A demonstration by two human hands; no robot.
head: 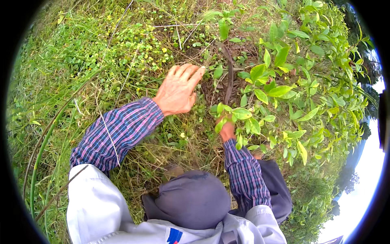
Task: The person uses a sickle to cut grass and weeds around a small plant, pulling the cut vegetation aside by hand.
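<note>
My left hand (179,90) is palm down over the low weeds (146,61), its fingers stretched forward and slightly apart. I see nothing held in it. To its right, my right hand (226,123) is partly covered by the leaves of a shrub (280,91). It grips what looks like a sickle, whose dark, curved blade (230,73) runs forward from the fist and bends left at its tip. Leaves and fingers hide the handle. The blade lies close above bare soil and dry litter (213,88) beside the shrub's base.
Leafy shrub branches fill the right side and reach over my right forearm. Long green stems (45,143) and dry stalks (109,134) arch up at the left, one crossing my left sleeve. My bent knee (195,198) is close below the hands.
</note>
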